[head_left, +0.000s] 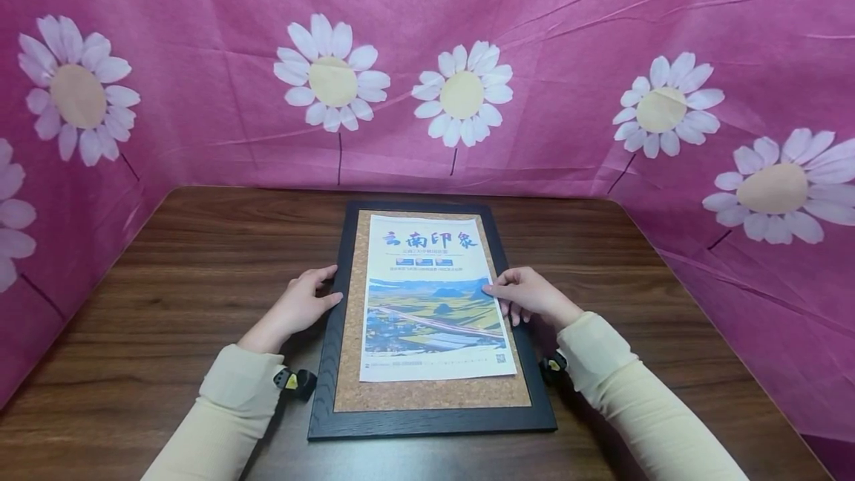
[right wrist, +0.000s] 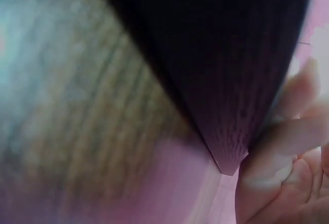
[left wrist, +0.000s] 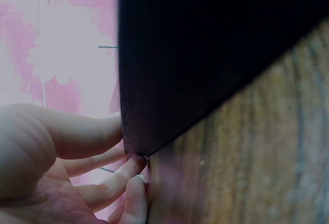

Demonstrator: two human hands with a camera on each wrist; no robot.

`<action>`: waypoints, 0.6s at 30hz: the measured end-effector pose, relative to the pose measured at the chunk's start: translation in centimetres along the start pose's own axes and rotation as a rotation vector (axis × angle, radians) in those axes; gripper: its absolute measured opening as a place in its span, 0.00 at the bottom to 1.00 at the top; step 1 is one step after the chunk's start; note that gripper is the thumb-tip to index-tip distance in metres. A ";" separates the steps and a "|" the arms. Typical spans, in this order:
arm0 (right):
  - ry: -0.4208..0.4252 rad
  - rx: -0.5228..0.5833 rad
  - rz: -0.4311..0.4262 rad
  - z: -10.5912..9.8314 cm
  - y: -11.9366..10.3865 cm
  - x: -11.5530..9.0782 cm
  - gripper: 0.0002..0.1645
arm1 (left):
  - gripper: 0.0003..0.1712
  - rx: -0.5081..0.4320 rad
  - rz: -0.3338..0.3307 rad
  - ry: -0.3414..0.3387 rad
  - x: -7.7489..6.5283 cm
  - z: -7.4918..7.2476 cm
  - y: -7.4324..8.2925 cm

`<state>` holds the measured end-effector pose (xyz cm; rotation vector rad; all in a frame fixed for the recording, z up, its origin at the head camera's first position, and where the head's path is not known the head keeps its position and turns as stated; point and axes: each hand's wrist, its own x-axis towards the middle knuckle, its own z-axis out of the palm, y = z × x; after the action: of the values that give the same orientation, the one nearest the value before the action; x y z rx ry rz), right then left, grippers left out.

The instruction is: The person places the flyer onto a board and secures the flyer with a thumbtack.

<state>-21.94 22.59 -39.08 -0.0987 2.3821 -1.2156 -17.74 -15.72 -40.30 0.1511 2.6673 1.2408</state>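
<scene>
A paper poster [head_left: 427,318] lies on the cork board [head_left: 434,396]. It has large purple characters above a blue, green and yellow landscape. A dark wooden frame [head_left: 427,424] surrounds the cork. My left hand [head_left: 299,308] touches the frame's left edge with its thumb and fingers; in the left wrist view its fingertips meet the dark side of the frame [left wrist: 195,44]. At the poster's right edge my right hand [head_left: 534,295] pinches the paper, a fingertip lying on its printed face. Its other fingers are bent over the right border, partly hidden.
The framed board lies on a brown wooden table [head_left: 200,258], upright to me. A pink cloth [head_left: 548,132] with large white daisies rises behind the table and along both sides. Beneath each cuff a small black device [head_left: 294,383] sits at the wrist.
</scene>
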 end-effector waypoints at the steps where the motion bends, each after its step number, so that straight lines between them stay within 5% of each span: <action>1: 0.012 -0.009 0.000 0.0 0.0 0.0 0.17 | 0.32 0.001 0.000 0.000 0.0 0.0 0.0; 11: 0.088 -0.093 0.019 -1.0 0.3 0.3 0.19 | 0.32 -0.016 -0.009 0.011 0.0 -0.1 0.2; 18: 0.099 -0.093 0.016 -2.0 0.7 0.7 0.19 | 0.30 -0.032 0.048 0.065 -0.1 -1.2 0.0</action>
<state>-23.34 24.36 -38.90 -0.0500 2.5205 -1.1268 -17.88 -16.61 -39.57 0.1737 2.7116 1.3244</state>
